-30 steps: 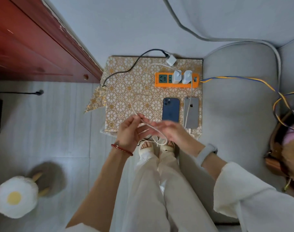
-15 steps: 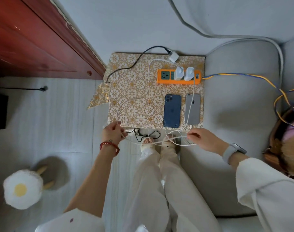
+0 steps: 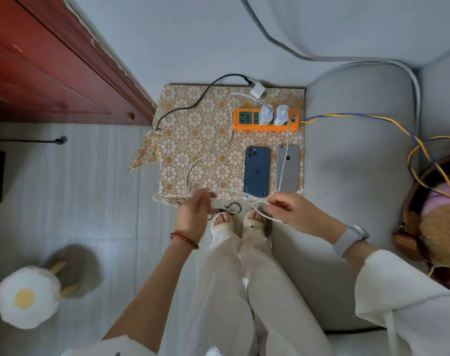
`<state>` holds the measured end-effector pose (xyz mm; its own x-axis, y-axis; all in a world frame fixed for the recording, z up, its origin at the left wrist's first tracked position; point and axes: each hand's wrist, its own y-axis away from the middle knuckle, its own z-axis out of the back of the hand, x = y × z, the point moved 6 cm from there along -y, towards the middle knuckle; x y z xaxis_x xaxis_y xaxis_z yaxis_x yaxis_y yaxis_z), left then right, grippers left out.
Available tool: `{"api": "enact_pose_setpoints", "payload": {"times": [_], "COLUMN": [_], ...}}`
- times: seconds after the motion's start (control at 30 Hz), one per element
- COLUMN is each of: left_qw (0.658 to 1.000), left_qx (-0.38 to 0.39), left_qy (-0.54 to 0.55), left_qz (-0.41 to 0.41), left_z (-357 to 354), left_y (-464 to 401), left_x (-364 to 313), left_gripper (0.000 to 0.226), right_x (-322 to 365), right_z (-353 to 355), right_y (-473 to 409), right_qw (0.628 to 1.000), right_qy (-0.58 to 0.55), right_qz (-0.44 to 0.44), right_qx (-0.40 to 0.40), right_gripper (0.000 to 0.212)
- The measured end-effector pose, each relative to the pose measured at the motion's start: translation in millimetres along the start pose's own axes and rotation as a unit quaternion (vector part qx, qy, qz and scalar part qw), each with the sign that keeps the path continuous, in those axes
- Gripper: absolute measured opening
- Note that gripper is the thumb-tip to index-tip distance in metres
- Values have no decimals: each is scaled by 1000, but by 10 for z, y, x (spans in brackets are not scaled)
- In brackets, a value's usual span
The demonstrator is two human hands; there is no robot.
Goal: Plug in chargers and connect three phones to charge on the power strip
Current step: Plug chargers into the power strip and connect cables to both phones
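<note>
White cable (image 3: 266,217): pinched in the right hand (image 3: 293,211), slack loops trailing toward the left hand (image 3: 193,217). Left hand: blurred, fingers loosely spread; whether it touches the cable cannot be told. Blue phone (image 3: 256,171): face down on the worktop (image 3: 193,134), just beyond the right hand. Grey phone (image 3: 287,168): beside it, cable lying over its back. Orange strip (image 3: 247,124): farther beyond both hands, two white chargers (image 3: 266,114) plugged in. Third charger (image 3: 257,89): loose, behind the strip, black cable (image 3: 193,105) attached.
</note>
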<state>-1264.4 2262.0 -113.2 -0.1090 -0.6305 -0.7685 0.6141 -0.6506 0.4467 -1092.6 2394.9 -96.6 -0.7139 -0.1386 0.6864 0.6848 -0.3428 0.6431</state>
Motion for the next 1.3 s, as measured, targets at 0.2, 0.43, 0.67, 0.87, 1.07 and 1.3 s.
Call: {"api": "enact_pose_setpoints", "payload": {"times": [0.2, 0.43, 0.67, 0.87, 1.07, 1.3], "left_qw": [986, 928, 994, 991, 945, 989], "left_qx": [-5, 219, -45, -14, 174, -5], "left_qy": [-161, -270, -93, -131, -199, -84], "left_qz": [47, -133, 29, 38, -194, -122], "left_z": [229, -599, -107, -75, -657, -387], "left_y": [-5, 283, 196, 127, 273, 207], "left_x": [264, -256, -26, 85, -458, -352], "left_gripper": [39, 61, 20, 42, 42, 15], "right_x": [-403, 61, -276, -293, -32, -439], "right_z": [193, -96, 109, 170, 13, 310], "right_y": [195, 19, 171, 231, 115, 212], "right_qw": [996, 998, 998, 999, 999, 976], "right_qy": [45, 47, 33, 32, 33, 168], "right_qz": [-77, 28, -32, -26, 22, -91], "right_qx": [13, 16, 44, 5, -10, -99], "right_gripper": [25, 22, 24, 22, 22, 20]}}
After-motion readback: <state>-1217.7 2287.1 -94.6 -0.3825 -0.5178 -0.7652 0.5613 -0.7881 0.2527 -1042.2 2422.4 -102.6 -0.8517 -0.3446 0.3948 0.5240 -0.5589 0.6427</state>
